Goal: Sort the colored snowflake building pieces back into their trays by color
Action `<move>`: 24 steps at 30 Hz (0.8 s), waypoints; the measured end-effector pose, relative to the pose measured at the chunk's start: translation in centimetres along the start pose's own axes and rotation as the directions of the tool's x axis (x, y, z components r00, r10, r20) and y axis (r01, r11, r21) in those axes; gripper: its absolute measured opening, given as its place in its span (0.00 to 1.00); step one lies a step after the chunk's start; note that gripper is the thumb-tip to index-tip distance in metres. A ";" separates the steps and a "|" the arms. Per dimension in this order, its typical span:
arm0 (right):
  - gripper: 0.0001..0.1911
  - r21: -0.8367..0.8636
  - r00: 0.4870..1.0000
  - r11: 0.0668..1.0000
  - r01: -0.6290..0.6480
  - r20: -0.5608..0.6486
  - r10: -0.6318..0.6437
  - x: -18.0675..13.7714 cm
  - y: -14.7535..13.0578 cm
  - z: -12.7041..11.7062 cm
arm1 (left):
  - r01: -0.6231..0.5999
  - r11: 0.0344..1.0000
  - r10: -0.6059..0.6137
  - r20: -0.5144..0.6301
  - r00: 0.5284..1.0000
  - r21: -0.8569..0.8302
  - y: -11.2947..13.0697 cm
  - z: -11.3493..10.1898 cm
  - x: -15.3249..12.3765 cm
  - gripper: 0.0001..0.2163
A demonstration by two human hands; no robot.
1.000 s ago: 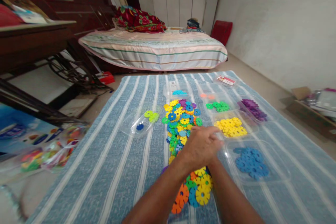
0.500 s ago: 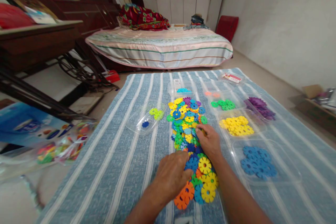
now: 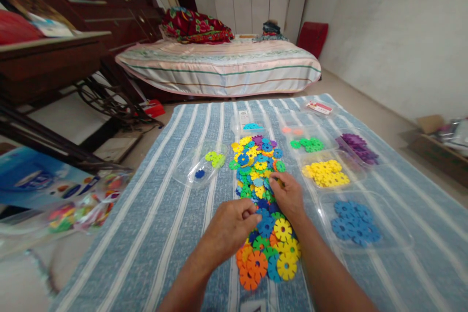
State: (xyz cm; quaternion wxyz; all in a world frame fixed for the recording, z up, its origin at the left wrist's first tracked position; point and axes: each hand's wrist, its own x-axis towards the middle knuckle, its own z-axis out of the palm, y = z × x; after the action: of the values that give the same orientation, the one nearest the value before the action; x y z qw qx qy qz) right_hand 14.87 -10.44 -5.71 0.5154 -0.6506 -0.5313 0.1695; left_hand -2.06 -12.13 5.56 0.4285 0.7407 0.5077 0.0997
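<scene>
A long heap of notched plastic discs (image 3: pixel 286 266) in yellow, orange, green, blue and purple lies down the middle of the striped cloth. My left hand (image 3: pixel 230 226) hovers over the heap's left side with fingers curled in and the thumb close to them. Whatever it may hold is hidden. On the heap's right edge, my right hand (image 3: pixel 289 197) rests with bent fingers pinched together at the discs. Its grip is too small to make out.
On the right, clear trays hold blue discs (image 3: pixel 354 223), yellow discs (image 3: pixel 327 174), green discs (image 3: pixel 309 144) and purple discs (image 3: pixel 356 148). A clear tray (image 3: pixel 186 183) at left holds lime discs (image 3: pixel 215 158) and a dark blue disc (image 3: pixel 199 174). Light blue discs (image 3: pixel 252 126) are at the back.
My left hand has lifted slightly and moved up and left, uncovering more orange and green discs. My right hand stays at about the same spot on the heap.
</scene>
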 end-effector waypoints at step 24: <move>0.10 -0.029 1.000 1.000 0.011 -0.003 -0.011 0.2 -0.2 0.1 | 0.014 0.920 -0.020 0.012 1.000 0.391 -0.1 2.8 -0.4 0.06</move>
State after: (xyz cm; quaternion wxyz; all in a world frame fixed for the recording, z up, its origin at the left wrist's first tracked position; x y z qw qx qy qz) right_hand 14.76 -10.21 -5.49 0.5078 -0.6553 -0.5364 0.1582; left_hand -0.67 -13.97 3.93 0.2770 0.8075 0.5206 -0.0129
